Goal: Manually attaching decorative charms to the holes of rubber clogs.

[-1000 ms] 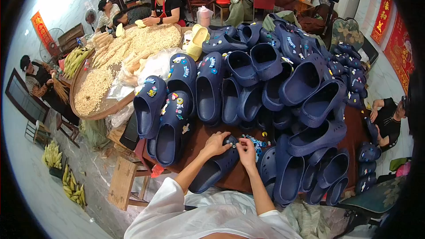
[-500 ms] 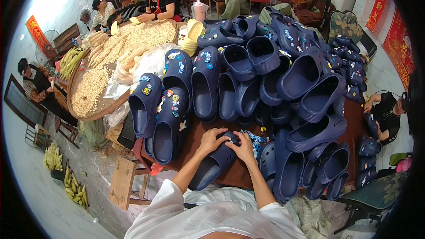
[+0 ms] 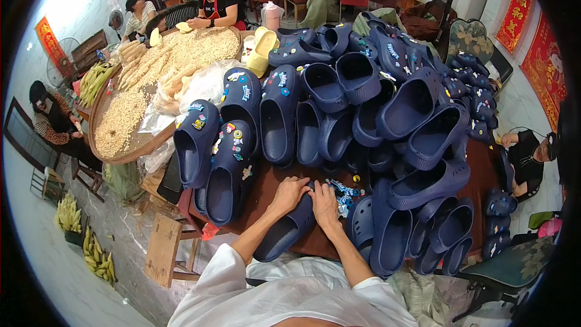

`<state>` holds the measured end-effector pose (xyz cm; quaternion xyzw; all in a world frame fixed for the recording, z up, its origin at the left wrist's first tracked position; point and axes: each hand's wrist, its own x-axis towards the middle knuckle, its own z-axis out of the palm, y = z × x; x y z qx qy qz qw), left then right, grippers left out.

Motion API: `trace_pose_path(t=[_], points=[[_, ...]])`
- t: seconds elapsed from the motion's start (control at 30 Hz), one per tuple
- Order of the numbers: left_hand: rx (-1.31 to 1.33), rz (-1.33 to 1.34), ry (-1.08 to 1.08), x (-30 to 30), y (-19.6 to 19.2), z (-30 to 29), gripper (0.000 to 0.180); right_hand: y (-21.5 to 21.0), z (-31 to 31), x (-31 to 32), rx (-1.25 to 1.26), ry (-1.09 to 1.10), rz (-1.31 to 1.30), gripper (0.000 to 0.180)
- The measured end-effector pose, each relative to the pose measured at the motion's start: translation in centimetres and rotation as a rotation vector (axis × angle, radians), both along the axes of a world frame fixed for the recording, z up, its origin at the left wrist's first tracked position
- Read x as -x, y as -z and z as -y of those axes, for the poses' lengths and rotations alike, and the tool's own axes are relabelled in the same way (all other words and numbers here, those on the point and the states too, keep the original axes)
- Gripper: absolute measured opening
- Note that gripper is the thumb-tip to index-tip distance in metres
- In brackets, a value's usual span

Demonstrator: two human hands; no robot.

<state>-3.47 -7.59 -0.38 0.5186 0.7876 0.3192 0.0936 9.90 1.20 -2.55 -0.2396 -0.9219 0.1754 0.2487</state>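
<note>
A navy blue clog (image 3: 284,234) lies at the table's near edge, its open heel end toward me. My left hand (image 3: 290,195) is closed over the left side of its toe, thumb and fingertips pressing near the top. From the other side my right hand (image 3: 325,206) grips the same toe, and the fingertips of both hands almost meet there. The hands cover most of the toe, so whatever is under the fingertips is hidden. Just right of my right hand lies a small heap of blue and white shoe charms (image 3: 344,197).
Decorated clogs (image 3: 232,145) stand at the left, and a large pile of navy clogs (image 3: 414,106) fills the right and back. Beyond is a round tray (image 3: 130,156) of corn kernels. A wooden stool (image 3: 163,251) stands at lower left. Several people sit around the room.
My right hand has shifted slightly left and flattened over the clog's toe, covering more of it. The fingertips of both hands have drawn closer together.
</note>
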Motion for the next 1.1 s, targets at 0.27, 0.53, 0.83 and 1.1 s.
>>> trace_pose_path(t=[0.27, 0.53, 0.83, 1.1], points=[[-0.017, -0.142, 0.038, 0.0, 1.1, -0.7, 0.03, 0.7, -0.5, 0.1, -0.034, -0.013, -0.096, 0.032], [0.043, -0.211, 0.054, -0.3, 1.4, -0.7, 0.029, 0.3, 0.1, 0.1, -0.045, 0.001, -0.09, 0.033], [-0.057, -0.022, 0.029, 0.3, 1.2, 0.7, 0.041, -1.3, 0.6, -0.3, 0.022, -0.078, -0.106, 0.039], [0.112, 0.125, -0.215, -2.0, -0.1, 2.7, 0.047, -0.8, -0.5, 0.4, 0.15, -0.2, -0.219, 0.026]])
